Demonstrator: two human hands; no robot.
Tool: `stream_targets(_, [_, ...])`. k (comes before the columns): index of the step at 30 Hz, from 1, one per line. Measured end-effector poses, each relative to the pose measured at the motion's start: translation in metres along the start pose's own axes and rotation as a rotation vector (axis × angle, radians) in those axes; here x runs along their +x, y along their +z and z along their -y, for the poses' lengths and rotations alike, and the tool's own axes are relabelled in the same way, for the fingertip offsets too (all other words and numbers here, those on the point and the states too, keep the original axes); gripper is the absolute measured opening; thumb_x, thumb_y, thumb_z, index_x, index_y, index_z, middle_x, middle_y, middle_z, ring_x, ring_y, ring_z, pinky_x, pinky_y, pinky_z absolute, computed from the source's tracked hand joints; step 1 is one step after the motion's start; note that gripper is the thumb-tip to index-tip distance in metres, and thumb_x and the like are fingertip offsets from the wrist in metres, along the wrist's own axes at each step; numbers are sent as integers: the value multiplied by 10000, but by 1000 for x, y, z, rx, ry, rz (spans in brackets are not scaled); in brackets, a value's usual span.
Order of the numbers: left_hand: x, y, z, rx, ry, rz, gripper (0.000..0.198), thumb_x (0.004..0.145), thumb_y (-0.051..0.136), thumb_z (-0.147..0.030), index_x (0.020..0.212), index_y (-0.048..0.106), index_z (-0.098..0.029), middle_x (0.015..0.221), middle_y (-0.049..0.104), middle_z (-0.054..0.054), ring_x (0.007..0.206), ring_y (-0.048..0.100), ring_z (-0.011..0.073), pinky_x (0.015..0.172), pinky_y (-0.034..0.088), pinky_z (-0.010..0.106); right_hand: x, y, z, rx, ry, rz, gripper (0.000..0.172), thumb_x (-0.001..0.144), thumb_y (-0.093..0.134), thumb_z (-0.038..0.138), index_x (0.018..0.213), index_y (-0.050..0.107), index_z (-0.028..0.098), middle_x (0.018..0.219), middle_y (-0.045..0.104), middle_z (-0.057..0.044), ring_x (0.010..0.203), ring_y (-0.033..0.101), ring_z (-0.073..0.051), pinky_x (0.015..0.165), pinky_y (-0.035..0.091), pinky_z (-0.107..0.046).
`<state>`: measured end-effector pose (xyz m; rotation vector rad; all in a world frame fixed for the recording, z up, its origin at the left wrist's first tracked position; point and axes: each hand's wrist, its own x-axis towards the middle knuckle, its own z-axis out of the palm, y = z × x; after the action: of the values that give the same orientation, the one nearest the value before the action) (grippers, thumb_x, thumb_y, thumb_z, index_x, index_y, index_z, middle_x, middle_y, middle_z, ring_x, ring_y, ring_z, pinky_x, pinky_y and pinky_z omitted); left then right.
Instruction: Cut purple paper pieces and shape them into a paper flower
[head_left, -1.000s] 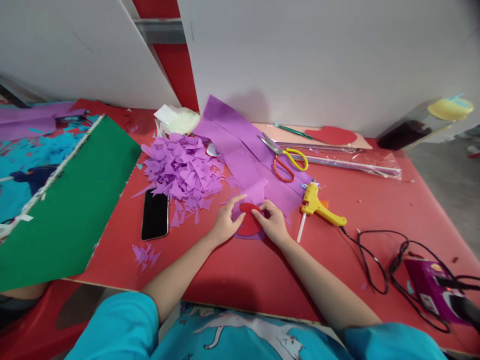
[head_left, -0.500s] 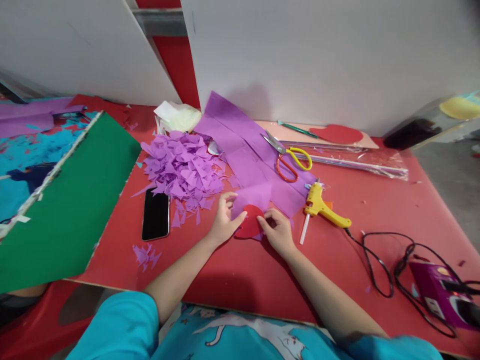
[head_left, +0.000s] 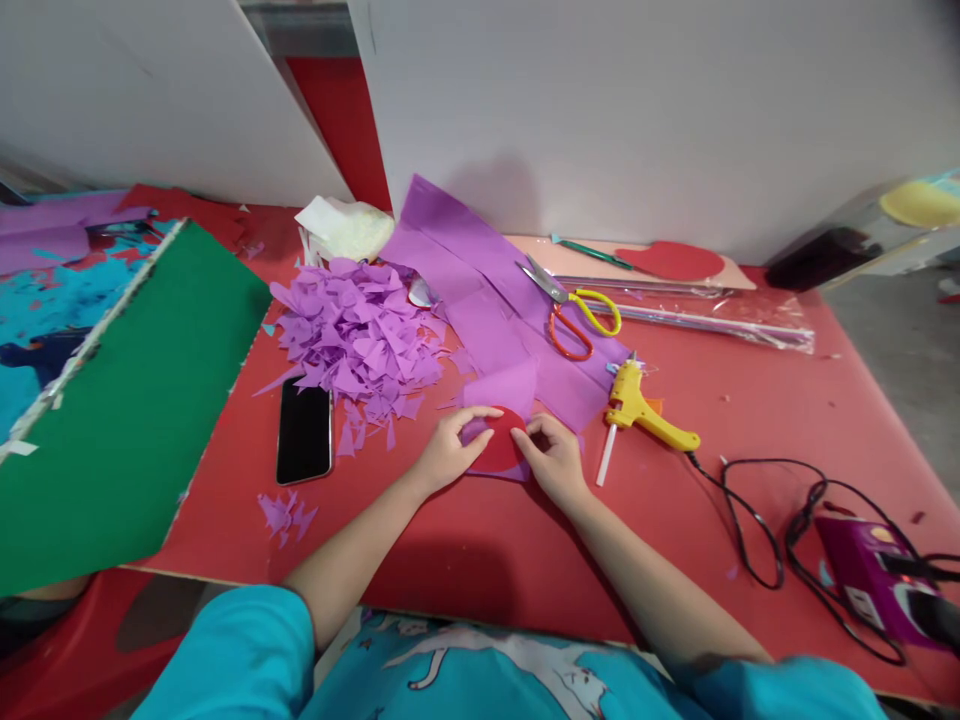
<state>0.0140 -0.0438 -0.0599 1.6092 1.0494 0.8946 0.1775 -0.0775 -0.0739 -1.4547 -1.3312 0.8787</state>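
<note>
A red round piece (head_left: pixel 501 442) lies over a purple sheet (head_left: pixel 510 385) near the table's front edge. My left hand (head_left: pixel 450 447) has its thumb and fingers closed round the left edge of the red piece. At its right edge, my right hand (head_left: pixel 553 455) pinches the red piece and the sheet with curled fingers. Part of the purple sheet shows below the red piece. Behind the hands are larger purple strips (head_left: pixel 480 270), with scissors (head_left: pixel 570 305) resting open on them.
Purple scraps (head_left: pixel 360 335) are heaped at the left, beside a phone (head_left: pixel 304 430). A yellow glue gun (head_left: pixel 641 410) with a black cord (head_left: pixel 750 520) lies to the right. A green board (head_left: pixel 135 400) covers the left side. A purple box (head_left: pixel 870 575) sits at the lower right.
The left fingers have moved from the purple sheet's upper edge down onto the red piece's top edge. The purple sheet now shows more along the bottom. The view has shifted slightly.
</note>
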Motion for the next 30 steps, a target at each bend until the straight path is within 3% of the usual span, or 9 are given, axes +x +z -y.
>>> stream_targets(5, [-1, -1, -1, 154, 53, -12, 275, 758, 591, -160, 1028, 624, -199, 1049, 682, 61, 983, 626, 189, 916, 481, 383, 0, 1, 2, 40, 34, -13, 258, 740, 612, 349, 568, 481, 209, 570, 479, 27, 540, 424, -123, 540, 355, -267])
stream_targets(13, [2, -5, 1, 191, 60, -107, 319, 770, 587, -175, 1089, 604, -185, 1129, 648, 76, 1054, 597, 194, 960, 460, 391, 0, 1, -2, 257, 175, -120, 182, 723, 636, 337, 639, 550, 200, 628, 566, 9, 584, 500, -124, 582, 425, -270])
stream_targets(17, [4, -6, 5, 165, 35, -124, 331, 760, 586, -166, 1090, 603, -188, 1133, 645, 76, 1061, 593, 195, 964, 460, 395, 3, -1, 0, 435, 272, -68, 188, 711, 652, 377, 729, 661, 190, 590, 625, -11, 561, 563, -137, 586, 482, -299])
stream_targets(20, [5, -7, 6, 160, 24, -128, 335, 756, 586, -165, 1090, 601, -185, 1132, 645, 78, 1064, 592, 194, 970, 455, 392, 4, -2, 3, 576, 322, -13, 231, 686, 672, 408, 798, 695, 208, 732, 698, -47, 611, 616, -149, 621, 520, -324])
stream_targets(24, [5, -8, 7, 154, 25, -139, 335, 757, 589, -166, 1092, 598, -185, 1131, 645, 77, 1067, 591, 194, 972, 453, 387, 5, -2, 6, 700, 364, 24, 210, 660, 698, 401, 790, 708, 236, 867, 718, -50, 640, 638, -142, 644, 544, -319])
stream_targets(30, [6, -8, 8, 152, 21, -131, 336, 761, 590, -169, 1097, 593, -180, 1143, 637, 81, 1080, 584, 193, 982, 442, 382, 5, -2, 8, 818, 409, 41, 179, 632, 733, 349, 767, 719, 232, 842, 721, -41, 625, 629, -127, 638, 541, -293])
